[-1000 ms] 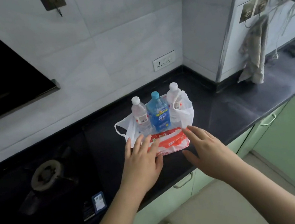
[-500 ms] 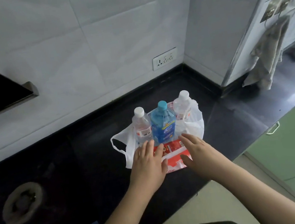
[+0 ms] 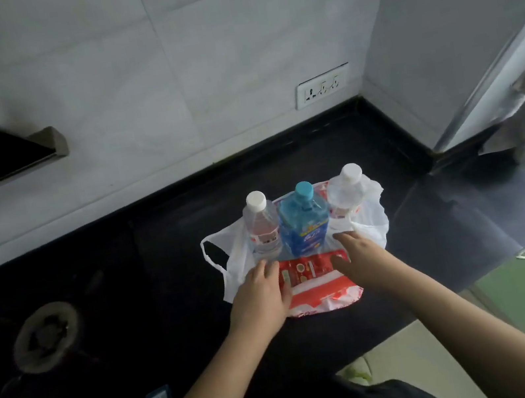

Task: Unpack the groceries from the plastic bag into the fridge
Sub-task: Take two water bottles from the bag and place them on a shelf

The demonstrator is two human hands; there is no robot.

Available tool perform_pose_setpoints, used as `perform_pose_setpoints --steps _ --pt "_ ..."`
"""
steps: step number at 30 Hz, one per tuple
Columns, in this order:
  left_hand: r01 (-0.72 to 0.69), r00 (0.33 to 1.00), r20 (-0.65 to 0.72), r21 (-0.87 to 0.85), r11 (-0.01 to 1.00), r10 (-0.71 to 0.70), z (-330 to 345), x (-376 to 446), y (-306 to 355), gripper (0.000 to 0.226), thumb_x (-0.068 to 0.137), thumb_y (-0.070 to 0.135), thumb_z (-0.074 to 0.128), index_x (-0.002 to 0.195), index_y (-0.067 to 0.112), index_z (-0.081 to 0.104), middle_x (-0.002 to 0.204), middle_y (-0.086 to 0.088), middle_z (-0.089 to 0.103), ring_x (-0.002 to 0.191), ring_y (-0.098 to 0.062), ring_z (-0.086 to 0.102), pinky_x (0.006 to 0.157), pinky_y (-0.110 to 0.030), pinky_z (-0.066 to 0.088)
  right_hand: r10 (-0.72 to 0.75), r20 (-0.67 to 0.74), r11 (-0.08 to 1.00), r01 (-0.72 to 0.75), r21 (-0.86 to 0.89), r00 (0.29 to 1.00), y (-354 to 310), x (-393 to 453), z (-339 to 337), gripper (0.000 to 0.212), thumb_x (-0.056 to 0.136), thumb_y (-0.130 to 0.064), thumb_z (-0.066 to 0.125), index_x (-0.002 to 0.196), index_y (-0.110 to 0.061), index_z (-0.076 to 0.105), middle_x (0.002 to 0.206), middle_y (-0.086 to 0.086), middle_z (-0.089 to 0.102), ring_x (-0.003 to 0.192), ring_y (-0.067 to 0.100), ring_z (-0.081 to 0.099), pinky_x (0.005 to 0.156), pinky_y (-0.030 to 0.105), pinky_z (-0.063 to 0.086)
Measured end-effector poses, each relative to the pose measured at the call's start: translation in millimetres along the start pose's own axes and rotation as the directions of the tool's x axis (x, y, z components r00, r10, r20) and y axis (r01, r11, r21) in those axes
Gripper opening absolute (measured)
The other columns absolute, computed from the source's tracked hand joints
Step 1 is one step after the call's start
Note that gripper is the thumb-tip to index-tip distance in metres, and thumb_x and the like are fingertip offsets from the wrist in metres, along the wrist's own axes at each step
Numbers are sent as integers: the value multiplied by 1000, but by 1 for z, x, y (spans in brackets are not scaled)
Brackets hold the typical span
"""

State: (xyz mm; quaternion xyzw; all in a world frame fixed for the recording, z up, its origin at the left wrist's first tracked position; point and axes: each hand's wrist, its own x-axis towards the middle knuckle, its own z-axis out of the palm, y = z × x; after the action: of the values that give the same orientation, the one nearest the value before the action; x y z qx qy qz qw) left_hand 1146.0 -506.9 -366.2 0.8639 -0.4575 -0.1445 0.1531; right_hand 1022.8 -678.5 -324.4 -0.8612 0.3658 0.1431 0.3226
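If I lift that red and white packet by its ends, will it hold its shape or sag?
Likely to sag: the red and white packet looks like a soft film pouch with a crinkled near edge. Probably light, lying flat on the plastic bag. The glossy wrap may slip, so the left hand and right hand should support it underneath.

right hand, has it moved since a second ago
Yes. The right hand has gone forward past the red packet, toward the blue bottle and the wall.

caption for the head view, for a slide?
Both hands, left hand and right hand, flank a red packet before three bottles on a white plastic bag.
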Motion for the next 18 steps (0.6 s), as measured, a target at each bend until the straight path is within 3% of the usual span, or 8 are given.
perform_pose_setpoints --steps 2,5,7,10,12,14,18 --pt "95 995 24 -34 995 -94 1 4 0 36 97 38 48 127 18 53 124 2 59 108 -12 59 87 -26 51 29 -20 1000 -29 2 999 8 9 -5 56 97 -34 49 146 -11 35 152 8 36 133 26 42 103 35 38" --pt "224 974 55 -98 970 -220 2 10 1 36 97 39 50 126 17 53 122 1 62 104 -13 62 82 -25 51 112 -45 992 -109 56 993 20 21 -11 52 97 -34 49 141 -7 39 144 12 44 123 28 50 88 32 42" --pt "314 949 86 -144 938 -304 3 17 -1 38 96 38 54 127 17 52 122 0 62 101 -13 62 81 -27 53 159 -40 981 -154 114 986 28 29 -12 58 95 -37 51 142 -6 37 143 14 47 121 29 53 89 35 47" --pt "425 905 107 -260 867 -412 9 31 -6 63 91 37 63 143 19 35 130 -1 58 102 -13 63 77 -27 54 218 -37 946 -202 254 975 33 40 -10 66 92 -35 58 145 -6 31 141 14 49 116 29 57 88 39 51" --pt "412 904 73 -418 810 -422 12 39 -7 80 87 31 70 150 22 23 140 0 51 116 -14 58 84 -25 49 233 -66 912 -194 361 970 35 47 -7 61 90 -26 63 141 -8 35 129 11 57 102 25 59 76 34 50" --pt "370 906 29 -538 758 -422 16 46 -9 83 83 26 75 149 23 25 141 3 49 125 -14 52 94 -28 47 225 -98 874 -156 461 969 34 53 -4 54 88 -19 66 136 -12 40 114 6 58 89 17 54 69 28 44" --pt "388 876 41 -650 653 -480 23 58 -15 88 75 26 82 146 24 29 139 4 52 126 -14 52 98 -32 46 266 -176 792 -111 600 948 36 63 2 53 83 -16 71 130 -15 46 99 -3 59 86 15 53 73 32 44"
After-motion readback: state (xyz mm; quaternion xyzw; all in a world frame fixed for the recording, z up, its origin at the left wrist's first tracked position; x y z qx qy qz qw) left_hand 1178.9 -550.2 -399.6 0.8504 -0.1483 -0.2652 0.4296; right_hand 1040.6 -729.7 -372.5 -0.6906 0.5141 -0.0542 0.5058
